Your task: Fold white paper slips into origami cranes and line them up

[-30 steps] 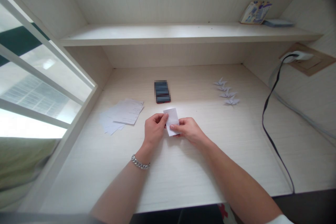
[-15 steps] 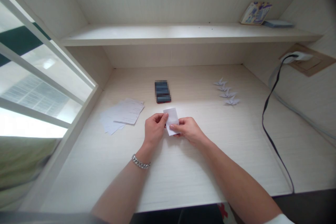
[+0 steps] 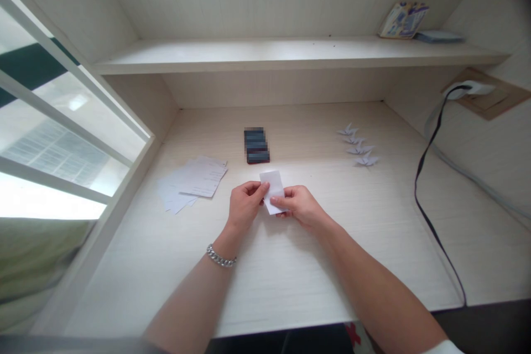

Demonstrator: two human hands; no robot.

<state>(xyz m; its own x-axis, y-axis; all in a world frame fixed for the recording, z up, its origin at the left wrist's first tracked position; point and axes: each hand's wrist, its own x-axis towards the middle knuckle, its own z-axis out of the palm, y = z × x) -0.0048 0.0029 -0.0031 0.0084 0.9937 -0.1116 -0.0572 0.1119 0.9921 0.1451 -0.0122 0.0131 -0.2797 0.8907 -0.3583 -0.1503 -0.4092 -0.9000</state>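
Between my hands, a little above the desk, is a small white folded piece of paper (image 3: 272, 181). My left hand (image 3: 245, 202) pinches its left edge, thumb on top. On the paper's right side my right hand (image 3: 301, 206) grips it, with the thumb flat across its face and fingers underneath. Loose sheets of white paper (image 3: 201, 177) overlap on the desk to the left. Several small folded paper cranes (image 3: 360, 149) stand in a row to the right. Just beyond the held paper lies a dark, pixelated rectangular object (image 3: 257, 146), probably a phone.
A shelf (image 3: 265, 55) runs across the back, with a small colourful box (image 3: 403, 19) and a flat bluish item (image 3: 440, 37) at its right end. A black cable (image 3: 420, 177) hangs from the wall socket (image 3: 489, 94) over the desk's right side. White railings (image 3: 62, 97) border the left.
The folded paper and my left thumb have shifted very slightly to the right. Both hands keep their hold, and nothing else on the desk has moved.
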